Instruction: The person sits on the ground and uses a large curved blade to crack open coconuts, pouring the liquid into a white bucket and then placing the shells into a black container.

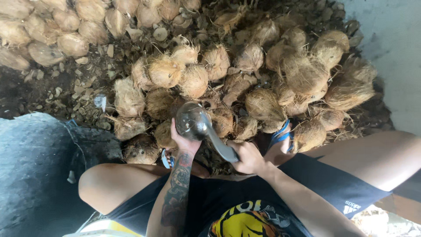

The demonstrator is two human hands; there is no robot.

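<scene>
I sit with knees apart over a heap of husked brown coconuts (245,83). My left hand (184,141) holds a dark, smooth, rounded coconut (192,120) from below, in the middle of the view. My right hand (247,157) grips the handle of a dark metal blade (221,148) whose edge rests against that coconut. Both forearms reach forward between my knees; the left one is tattooed.
More fibrous coconuts (66,26) are piled at the top left, with husk scraps (83,94) strewn on the dark ground. A grey sack or cloth (35,166) lies at the left. A pale concrete wall (394,52) stands at the right. My blue sandals (280,135) rest against the heap.
</scene>
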